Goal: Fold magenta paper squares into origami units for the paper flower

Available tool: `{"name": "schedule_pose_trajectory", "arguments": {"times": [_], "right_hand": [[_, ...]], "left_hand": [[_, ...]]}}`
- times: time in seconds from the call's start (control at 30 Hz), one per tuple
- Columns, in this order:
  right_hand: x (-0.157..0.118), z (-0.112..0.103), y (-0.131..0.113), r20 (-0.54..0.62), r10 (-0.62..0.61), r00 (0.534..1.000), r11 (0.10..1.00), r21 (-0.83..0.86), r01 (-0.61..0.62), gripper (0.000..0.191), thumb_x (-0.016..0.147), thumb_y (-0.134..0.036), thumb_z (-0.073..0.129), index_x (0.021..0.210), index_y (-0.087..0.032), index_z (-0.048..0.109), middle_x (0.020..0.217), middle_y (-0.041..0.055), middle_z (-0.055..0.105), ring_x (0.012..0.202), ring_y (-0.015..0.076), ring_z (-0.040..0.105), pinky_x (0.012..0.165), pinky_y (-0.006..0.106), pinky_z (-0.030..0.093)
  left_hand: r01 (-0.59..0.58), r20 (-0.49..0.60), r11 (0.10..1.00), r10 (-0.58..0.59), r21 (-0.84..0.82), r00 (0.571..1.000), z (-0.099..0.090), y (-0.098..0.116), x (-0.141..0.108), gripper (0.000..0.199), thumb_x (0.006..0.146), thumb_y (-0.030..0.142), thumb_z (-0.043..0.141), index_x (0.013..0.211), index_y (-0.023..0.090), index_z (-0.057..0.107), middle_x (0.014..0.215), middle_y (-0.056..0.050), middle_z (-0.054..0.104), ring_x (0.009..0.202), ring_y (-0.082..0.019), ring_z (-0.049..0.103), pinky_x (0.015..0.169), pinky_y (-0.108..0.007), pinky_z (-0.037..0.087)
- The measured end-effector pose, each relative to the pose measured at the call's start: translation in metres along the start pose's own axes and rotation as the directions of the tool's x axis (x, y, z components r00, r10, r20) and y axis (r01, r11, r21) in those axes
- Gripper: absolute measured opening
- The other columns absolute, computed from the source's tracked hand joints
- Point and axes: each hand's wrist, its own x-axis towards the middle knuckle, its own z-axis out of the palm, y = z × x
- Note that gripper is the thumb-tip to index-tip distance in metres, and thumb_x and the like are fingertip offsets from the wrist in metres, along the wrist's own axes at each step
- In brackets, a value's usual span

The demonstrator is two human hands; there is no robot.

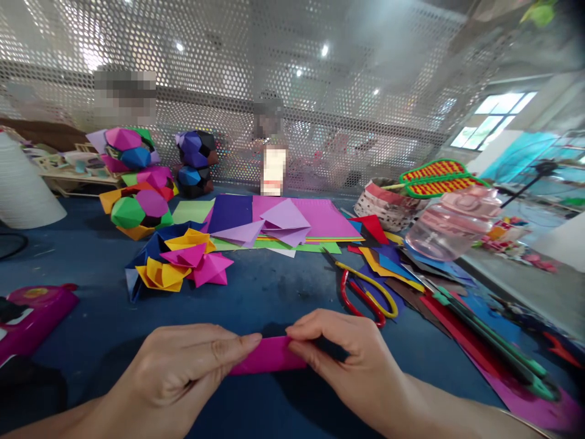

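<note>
A narrow strip of folded magenta paper [272,355] spans the gap between my two hands, just above the blue table. My left hand [183,366] pinches its left part, thumb and fingers pressed together and covering that end. With thumb and forefinger, my right hand [350,360] grips the upper right corner. Beyond my right hand lie scissors [365,292] with one red and one yellow handle. Folded paper pieces in yellow [162,275], magenta [212,268] and dark blue [150,247] sit farther off to the left.
Faceted paper balls [139,210] are stacked at the back left. Sheets of coloured paper [320,216] lie at the back middle. On the right are a pink clear bottle [450,225], a patterned basket [381,204] and a green-black cutter [498,341]. A magenta device [39,314] rests at left.
</note>
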Motion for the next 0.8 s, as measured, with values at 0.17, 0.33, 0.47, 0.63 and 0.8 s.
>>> {"name": "schedule_pose_trajectory", "arguments": {"times": [0.17, 0.33, 0.47, 0.63, 0.8], "right_hand": [[0.001, -0.002, -0.002, 0.145, 0.265, 0.953, 0.963, 0.016, -0.270, 0.011, 0.095, -0.032, 0.064, 0.099, -0.024, 0.071, 0.079, -0.0023, 0.072, 0.068, 0.0114, 0.065, 0.060, 0.020, 0.050], [0.000, -0.004, 0.001, 0.116, 0.050, 0.992, 0.999, 0.001, -0.050, 0.015, 0.096, -0.022, 0.064, 0.084, -0.020, 0.072, 0.078, -0.0006, 0.070, 0.070, 0.0104, 0.064, 0.064, 0.020, 0.048], [-0.003, -0.003, 0.002, 0.075, -0.114, 0.991, 0.993, -0.026, 0.117, 0.011, 0.096, -0.014, 0.062, 0.089, -0.018, 0.069, 0.080, 0.0009, 0.068, 0.071, 0.0101, 0.063, 0.065, 0.019, 0.049], [-0.005, -0.005, -0.002, 0.082, -0.319, 0.944, 0.932, -0.150, 0.329, 0.008, 0.096, -0.009, 0.062, 0.098, -0.014, 0.067, 0.087, 0.0040, 0.069, 0.079, 0.0120, 0.065, 0.073, 0.021, 0.052], [-0.008, -0.008, -0.004, 0.124, -0.474, 0.872, 0.813, -0.318, 0.487, 0.009, 0.095, -0.007, 0.062, 0.101, -0.011, 0.066, 0.088, 0.0047, 0.071, 0.083, 0.0149, 0.066, 0.082, 0.025, 0.053]], "left_hand": [[-0.029, 0.022, 0.998, 0.028, 0.057, 0.999, -0.006, 0.006, -0.001, 0.031, 0.102, 0.011, 0.049, 0.126, 0.024, 0.063, 0.096, 0.003, 0.077, 0.083, -0.006, 0.073, 0.077, -0.010, 0.054], [0.058, 0.017, 0.980, -0.062, 0.188, 0.998, -0.004, 0.008, -0.005, 0.033, 0.104, 0.021, 0.049, 0.136, 0.027, 0.053, 0.092, 0.002, 0.078, 0.081, -0.011, 0.075, 0.068, -0.014, 0.056], [0.214, 0.027, 0.975, -0.216, 0.056, 0.976, 0.002, 0.006, -0.005, 0.035, 0.101, 0.026, 0.055, 0.135, 0.034, 0.053, 0.098, 0.007, 0.077, 0.086, -0.008, 0.075, 0.079, -0.010, 0.056], [0.401, 0.121, 0.914, -0.392, -0.056, 0.912, 0.002, 0.007, 0.001, 0.016, 0.095, 0.027, 0.063, 0.108, 0.035, 0.064, 0.093, 0.010, 0.073, 0.081, -0.007, 0.072, 0.075, -0.010, 0.054], [0.408, 0.180, 0.895, -0.378, -0.178, 0.908, -0.001, 0.009, 0.004, 0.013, 0.096, 0.020, 0.059, 0.087, 0.025, 0.066, 0.086, 0.006, 0.068, 0.075, -0.007, 0.066, 0.070, -0.013, 0.051]]}}
